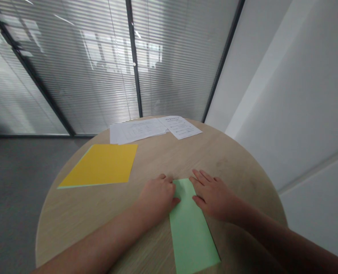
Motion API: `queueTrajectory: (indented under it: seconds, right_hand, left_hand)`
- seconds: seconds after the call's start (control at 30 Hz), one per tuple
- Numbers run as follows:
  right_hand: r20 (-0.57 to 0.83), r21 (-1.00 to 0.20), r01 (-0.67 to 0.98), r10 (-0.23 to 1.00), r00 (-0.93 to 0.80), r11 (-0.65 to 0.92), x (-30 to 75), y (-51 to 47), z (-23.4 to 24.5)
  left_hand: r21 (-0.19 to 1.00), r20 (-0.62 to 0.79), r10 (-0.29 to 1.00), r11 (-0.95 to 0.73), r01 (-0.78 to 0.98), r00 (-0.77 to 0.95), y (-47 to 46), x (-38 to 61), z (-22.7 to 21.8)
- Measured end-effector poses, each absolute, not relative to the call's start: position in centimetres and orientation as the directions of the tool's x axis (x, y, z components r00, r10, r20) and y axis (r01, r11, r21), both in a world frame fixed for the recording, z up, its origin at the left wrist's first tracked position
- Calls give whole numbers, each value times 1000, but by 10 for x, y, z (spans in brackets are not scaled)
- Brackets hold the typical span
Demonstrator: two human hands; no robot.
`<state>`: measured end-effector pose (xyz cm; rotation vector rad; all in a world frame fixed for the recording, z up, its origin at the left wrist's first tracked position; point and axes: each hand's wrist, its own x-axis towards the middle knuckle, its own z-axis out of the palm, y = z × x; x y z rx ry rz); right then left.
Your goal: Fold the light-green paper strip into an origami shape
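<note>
A long strip of light green paper (192, 228), which looks folded lengthwise, lies on the round wooden table in front of me. My left hand (160, 194) is at its far left edge, fingers curled at the side and thumb on top of the sheet. On the opposite edge rests my right hand (213, 194), its fingers stretched out and apart, the tips touching the paper near its far right corner. The undersides of both hands are hidden.
Yellow paper (108, 163) lies at the left on the wooden tabletop (100, 217), with a green sheet's edge showing beneath. Several printed white sheets (143, 129) overlap at the far edge. Beyond stand a glass partition with blinds (174, 76) and a white wall (306, 95).
</note>
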<state>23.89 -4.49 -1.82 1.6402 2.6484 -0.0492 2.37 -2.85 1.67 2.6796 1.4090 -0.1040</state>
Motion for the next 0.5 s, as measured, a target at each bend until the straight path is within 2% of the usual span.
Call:
queueTrajectory:
  seconds: [0.2,0.37,0.5]
  right_hand:
    - [-35,-79,899,901,-433,430,249,-39,-29]
    - [147,-235,882,912,-382,408,268,-46,-39]
    - [121,-239,864,896,-426,443,266,-66,-29]
  left_hand:
    - [57,-132,816,-561,826,563,-28,23,18]
    - [56,-161,831,-531,845,533,-30,25,21]
    - [34,-156,851,-503,864,502,-35,28,23]
